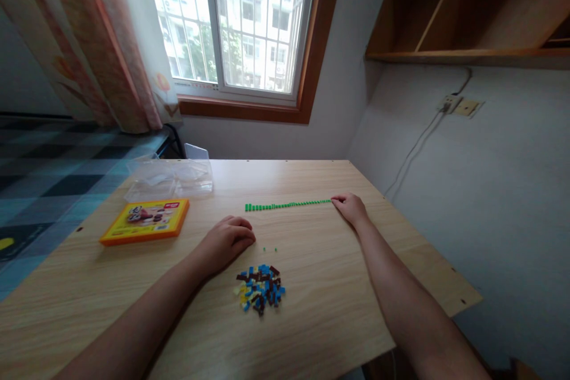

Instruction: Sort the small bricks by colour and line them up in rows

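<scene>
A long row of small green toy bricks (285, 206) runs across the table, with larger pieces at its left end and smaller ones toward the right. At the right end of that row, my right hand (350, 208) has its thumb and fingers pinched together; whatever lies between the fingertips is too small to make out. My left hand (231, 238) rests on the tabletop with its fingers curled in, below the row's left end, and nothing shows in it. Two loose green bricks (269, 249) lie to its right. Nearer me is a mixed pile of blue, brown and yellow bricks (262, 288).
A yellow and orange box (146, 221) lies on the left of the wooden table (320, 320). Clear plastic trays (171, 178) stand behind it, near the far edge. A wall borders the right side, with a shelf (467, 18) above.
</scene>
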